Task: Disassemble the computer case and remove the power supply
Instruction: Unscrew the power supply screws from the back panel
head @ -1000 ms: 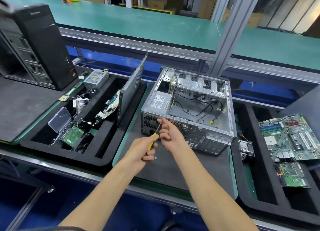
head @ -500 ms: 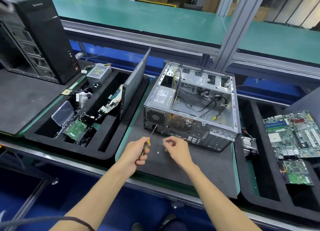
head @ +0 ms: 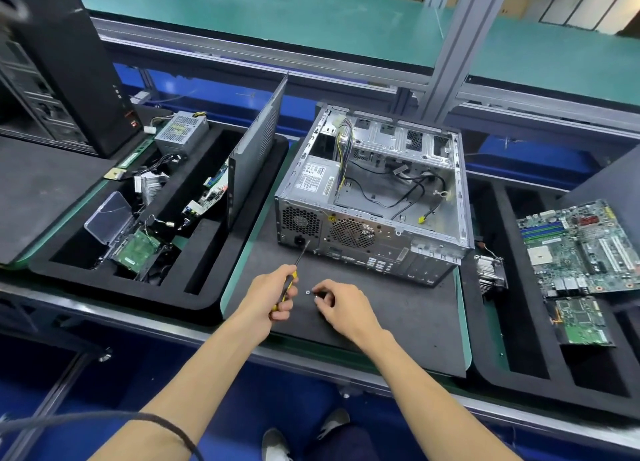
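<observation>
While the left hand (head: 268,296) grips a screwdriver (head: 290,278), the right hand (head: 341,306) pinches a screw (head: 316,297).

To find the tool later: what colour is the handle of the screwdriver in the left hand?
Yellow and black, seen in the head view: the screwdriver in the left hand.

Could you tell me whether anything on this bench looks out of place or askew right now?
Mainly the grey side panel: it stands on edge, tilted, in the foam tray left of the open case. A loose screw lies on the mat between the hands.
</observation>
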Action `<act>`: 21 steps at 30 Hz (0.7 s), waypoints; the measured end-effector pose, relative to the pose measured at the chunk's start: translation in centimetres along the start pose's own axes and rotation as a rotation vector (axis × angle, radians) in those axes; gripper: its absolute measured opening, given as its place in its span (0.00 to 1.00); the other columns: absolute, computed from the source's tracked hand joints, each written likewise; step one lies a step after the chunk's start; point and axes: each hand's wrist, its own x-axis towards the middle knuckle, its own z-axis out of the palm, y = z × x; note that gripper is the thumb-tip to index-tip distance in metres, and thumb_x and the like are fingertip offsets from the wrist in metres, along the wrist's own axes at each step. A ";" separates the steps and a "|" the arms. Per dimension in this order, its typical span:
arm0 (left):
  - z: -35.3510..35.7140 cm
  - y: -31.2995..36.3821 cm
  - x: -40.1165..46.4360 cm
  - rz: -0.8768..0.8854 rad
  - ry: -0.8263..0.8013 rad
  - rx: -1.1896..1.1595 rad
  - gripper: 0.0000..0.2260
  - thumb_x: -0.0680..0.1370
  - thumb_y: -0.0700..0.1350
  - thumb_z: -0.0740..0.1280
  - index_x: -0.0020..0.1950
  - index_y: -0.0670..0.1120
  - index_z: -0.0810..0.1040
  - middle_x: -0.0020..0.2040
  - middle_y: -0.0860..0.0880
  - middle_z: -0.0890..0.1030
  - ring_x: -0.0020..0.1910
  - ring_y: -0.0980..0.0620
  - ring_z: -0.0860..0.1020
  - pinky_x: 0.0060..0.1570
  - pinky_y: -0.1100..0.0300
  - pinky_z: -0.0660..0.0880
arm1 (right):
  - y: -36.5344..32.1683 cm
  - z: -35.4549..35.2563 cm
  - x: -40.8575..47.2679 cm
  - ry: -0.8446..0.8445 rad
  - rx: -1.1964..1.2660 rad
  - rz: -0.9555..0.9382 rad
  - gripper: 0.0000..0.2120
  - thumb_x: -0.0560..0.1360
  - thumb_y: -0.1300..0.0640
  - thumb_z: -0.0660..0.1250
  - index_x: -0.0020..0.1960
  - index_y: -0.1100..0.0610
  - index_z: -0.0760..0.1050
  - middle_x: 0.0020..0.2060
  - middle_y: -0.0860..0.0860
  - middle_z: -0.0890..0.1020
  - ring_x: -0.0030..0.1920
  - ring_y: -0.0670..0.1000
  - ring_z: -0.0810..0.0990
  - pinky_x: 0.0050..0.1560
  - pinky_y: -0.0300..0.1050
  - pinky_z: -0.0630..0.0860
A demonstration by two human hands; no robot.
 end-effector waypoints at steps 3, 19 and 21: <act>0.0 0.2 0.1 0.007 -0.001 -0.006 0.10 0.80 0.49 0.66 0.43 0.45 0.74 0.28 0.51 0.70 0.20 0.55 0.61 0.18 0.66 0.55 | -0.3 -0.4 0.3 0.025 0.000 0.003 0.08 0.78 0.51 0.66 0.56 0.45 0.79 0.36 0.43 0.80 0.43 0.47 0.79 0.45 0.46 0.76; -1.0 0.7 0.6 0.022 0.044 -0.052 0.10 0.80 0.49 0.66 0.43 0.45 0.74 0.28 0.51 0.70 0.21 0.55 0.61 0.19 0.65 0.54 | -5.8 -5.5 3.1 0.378 0.210 -0.152 0.04 0.78 0.59 0.66 0.49 0.52 0.79 0.39 0.45 0.79 0.40 0.47 0.76 0.45 0.48 0.77; -1.0 0.8 0.7 0.022 0.049 -0.064 0.10 0.80 0.49 0.66 0.42 0.45 0.74 0.28 0.51 0.70 0.21 0.55 0.60 0.19 0.65 0.53 | -6.5 -6.8 3.7 0.442 0.229 -0.186 0.06 0.78 0.61 0.64 0.49 0.54 0.79 0.41 0.46 0.80 0.42 0.48 0.77 0.47 0.49 0.77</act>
